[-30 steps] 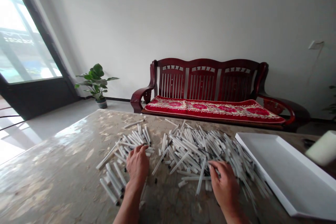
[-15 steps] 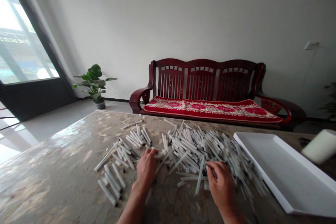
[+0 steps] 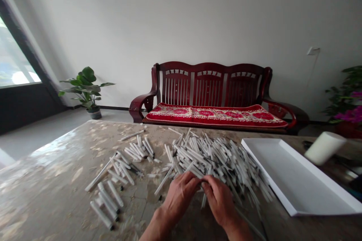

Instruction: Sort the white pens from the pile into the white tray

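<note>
A big heap of white pen-like tubes (image 3: pixel 217 156) lies across the middle of the stone-patterned table (image 3: pixel 56 180). A smaller scatter of the same tubes (image 3: pixel 118 173) lies to its left. My left hand (image 3: pixel 181 196) and my right hand (image 3: pixel 219 199) meet at the near edge of the heap, fingertips together. Both are curled in a pinch around something small between them; I cannot make out what. The fingers partly hide each other.
A white tray (image 3: pixel 294 180) sits on the table at the right, with a white roll (image 3: pixel 324 147) beyond it. Behind the table stand a dark red wooden bench (image 3: pixel 209 94) with a red cushion, a potted plant (image 3: pixel 86 86) and pink flowers (image 3: pixel 350 113).
My left hand has left the small scatter and moved right; my right hand has moved left. They now meet at the heap's near edge. The camera has turned to the right.
</note>
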A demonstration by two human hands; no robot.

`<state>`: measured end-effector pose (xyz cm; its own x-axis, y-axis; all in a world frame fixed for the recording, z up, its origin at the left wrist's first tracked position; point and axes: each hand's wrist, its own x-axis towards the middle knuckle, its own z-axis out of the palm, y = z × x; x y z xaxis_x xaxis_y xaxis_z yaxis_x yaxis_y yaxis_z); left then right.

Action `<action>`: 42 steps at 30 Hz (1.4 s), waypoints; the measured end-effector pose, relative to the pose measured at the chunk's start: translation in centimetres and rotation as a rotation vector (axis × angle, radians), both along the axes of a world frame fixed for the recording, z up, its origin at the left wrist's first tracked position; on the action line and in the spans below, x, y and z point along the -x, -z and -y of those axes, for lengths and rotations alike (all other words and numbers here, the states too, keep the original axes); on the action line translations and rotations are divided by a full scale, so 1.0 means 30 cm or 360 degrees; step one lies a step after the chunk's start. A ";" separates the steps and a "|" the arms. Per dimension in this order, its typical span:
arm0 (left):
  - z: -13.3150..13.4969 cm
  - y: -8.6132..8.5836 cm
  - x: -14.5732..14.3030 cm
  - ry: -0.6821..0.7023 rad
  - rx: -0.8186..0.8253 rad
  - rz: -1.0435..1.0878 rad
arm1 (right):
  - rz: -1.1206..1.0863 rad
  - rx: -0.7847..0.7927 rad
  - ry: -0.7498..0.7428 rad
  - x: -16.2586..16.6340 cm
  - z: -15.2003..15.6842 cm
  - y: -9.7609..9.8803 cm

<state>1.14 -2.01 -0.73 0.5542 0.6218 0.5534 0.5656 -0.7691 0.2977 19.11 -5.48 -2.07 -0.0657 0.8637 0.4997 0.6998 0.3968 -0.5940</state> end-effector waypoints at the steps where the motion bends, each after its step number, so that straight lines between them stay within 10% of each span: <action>1: 0.003 0.002 -0.009 0.0009 0.0010 -0.0027 | 0.0041 0.0053 -0.0009 0.002 -0.001 -0.002; 11: -0.014 -0.008 -0.001 0.0068 0.0325 -0.0087 | 0.0353 0.0033 -0.0082 -0.014 -0.008 -0.029; 24: -0.045 -0.134 0.044 0.0314 0.1614 0.0205 | 0.0149 -0.0029 -0.0231 -0.065 0.002 -0.055; 33: -0.059 -0.061 -0.003 0.0213 0.2364 0.2039 | 0.0151 -0.0368 0.0413 -0.105 -0.043 0.001; 42: -0.055 -0.009 -0.081 -0.0153 0.2152 0.2987 | 0.0132 -0.0009 0.0191 -0.011 0.021 -0.034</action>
<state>3.57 -0.36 -0.47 0.0640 0.9278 -0.3675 -0.8366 0.2506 0.4871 19.44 -6.11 -1.04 -0.0033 0.8650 0.5018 0.7889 0.3106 -0.5302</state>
